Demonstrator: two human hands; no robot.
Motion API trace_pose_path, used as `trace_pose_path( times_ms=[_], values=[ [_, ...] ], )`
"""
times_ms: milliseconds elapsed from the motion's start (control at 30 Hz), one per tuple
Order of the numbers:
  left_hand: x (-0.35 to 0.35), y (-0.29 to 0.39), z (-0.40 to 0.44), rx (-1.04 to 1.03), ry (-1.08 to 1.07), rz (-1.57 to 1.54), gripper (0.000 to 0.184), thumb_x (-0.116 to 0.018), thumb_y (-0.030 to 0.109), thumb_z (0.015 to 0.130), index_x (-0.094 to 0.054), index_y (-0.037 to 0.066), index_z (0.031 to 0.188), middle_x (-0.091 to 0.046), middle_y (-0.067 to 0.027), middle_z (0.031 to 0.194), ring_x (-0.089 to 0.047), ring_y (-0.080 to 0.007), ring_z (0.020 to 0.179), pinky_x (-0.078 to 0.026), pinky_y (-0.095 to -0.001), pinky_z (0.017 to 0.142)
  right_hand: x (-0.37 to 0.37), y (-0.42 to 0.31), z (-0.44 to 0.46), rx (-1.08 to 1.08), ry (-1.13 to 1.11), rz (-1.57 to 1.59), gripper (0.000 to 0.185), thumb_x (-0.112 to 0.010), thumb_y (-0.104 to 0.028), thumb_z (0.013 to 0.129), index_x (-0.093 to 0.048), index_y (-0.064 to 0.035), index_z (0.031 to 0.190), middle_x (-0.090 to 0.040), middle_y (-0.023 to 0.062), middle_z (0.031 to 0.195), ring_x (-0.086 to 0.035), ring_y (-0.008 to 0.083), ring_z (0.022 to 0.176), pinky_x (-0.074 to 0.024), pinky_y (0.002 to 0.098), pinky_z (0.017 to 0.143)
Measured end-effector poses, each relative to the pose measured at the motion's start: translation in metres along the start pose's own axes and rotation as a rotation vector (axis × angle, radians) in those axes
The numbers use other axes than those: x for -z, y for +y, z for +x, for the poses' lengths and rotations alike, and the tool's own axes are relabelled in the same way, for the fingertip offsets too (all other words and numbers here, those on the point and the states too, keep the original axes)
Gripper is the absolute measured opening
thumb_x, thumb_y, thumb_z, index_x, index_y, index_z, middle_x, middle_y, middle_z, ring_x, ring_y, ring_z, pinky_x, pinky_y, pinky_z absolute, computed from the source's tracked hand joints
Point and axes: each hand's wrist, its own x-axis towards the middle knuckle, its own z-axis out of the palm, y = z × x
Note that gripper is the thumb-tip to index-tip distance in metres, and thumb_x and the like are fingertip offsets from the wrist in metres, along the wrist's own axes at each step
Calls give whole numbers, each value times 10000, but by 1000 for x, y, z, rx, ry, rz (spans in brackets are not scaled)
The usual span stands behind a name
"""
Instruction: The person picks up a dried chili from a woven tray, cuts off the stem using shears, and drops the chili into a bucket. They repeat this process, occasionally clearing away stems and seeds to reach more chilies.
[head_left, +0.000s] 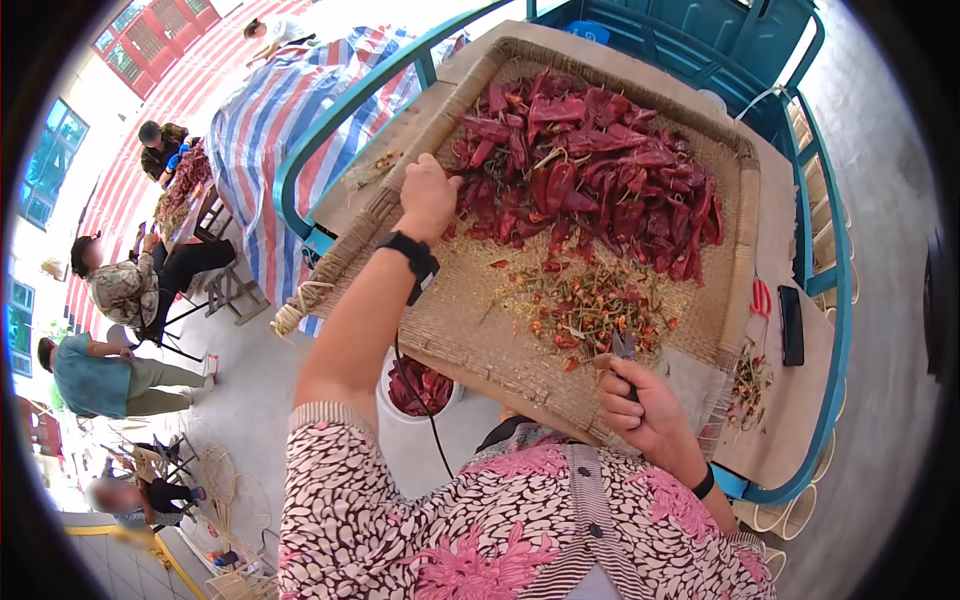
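My right hand is closed around the dark handles of small scissors, their blades pointing away from me over a heap of cut chili stems and caps. At the left edge of a big pile of dried red chili peppers, my left hand is closed with its knuckles up. Whatever its fingers grip is hidden. Peppers, stems and scattered yellow seeds lie on a woven tray with a rope-bound rim.
The tray rests on cardboard inside a teal metal cart. Red-handled scissors and a black phone lie at its right. Below stands a white bucket of peppers. Several people sit or stand at left, near a striped tarp.
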Motion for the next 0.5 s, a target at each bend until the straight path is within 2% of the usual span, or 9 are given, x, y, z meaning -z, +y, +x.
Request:
trace_pose_path(
  times_ms=[67, 267, 367, 400, 500],
  values=[
    [-5, 5, 1, 2, 49, 40, 475, -732, 257, 799, -457, -10, 1080, -586, -262, 1069, -637, -404, 942, -539, -459, 794, -3, -2, 0, 19, 21, -27, 217, -444, -188, 1008, -511, -23, 1131, -401, -43, 675, -315, 33, 440, -271, 191, 372],
    [-2, 5, -3, -1, 72, 17, 427, -698, 174, 762, -463, 19, 1084, -634, -226, 982, -651, -381, 917, -526, -477, 776, -12, 0, -6, 72, 90, -135, 209, -477, -198, 994, -510, -39, 1125, -401, -44, 675, -317, 33, 441, -270, 195, 379],
    [29, 16, -29, -6, 29, -240, 395, -676, 139, 745, -501, 9, 1075, -660, -226, 903, -656, -370, 883, -512, -484, 755, -25, -1, -10, 164, 142, -385, 218, -472, -222, 999, -514, -49, 1124, -395, -52, 662, -317, 34, 450, -270, 194, 398],
    [32, 15, -41, -157, 55, -420, 327, -649, 108, 756, -540, -27, 1034, -667, -189, 827, -681, -291, 774, -522, -410, 702, -31, 1, -12, 213, 148, -500, 214, -468, -220, 1002, -515, -45, 1117, -390, -53, 660, -323, 34, 464, -271, 198, 415],
    [67, 28, -87, -33, -451, -768, 255, -621, 80, 789, -565, -38, 1009, -654, -114, 804, -668, -182, 667, -517, -319, 631, -34, 2, -10, 413, 156, -824, 258, -461, -243, 1008, -523, -27, 1135, -420, -54, 669, -358, 43, 504, -277, 212, 466]
  ],
)
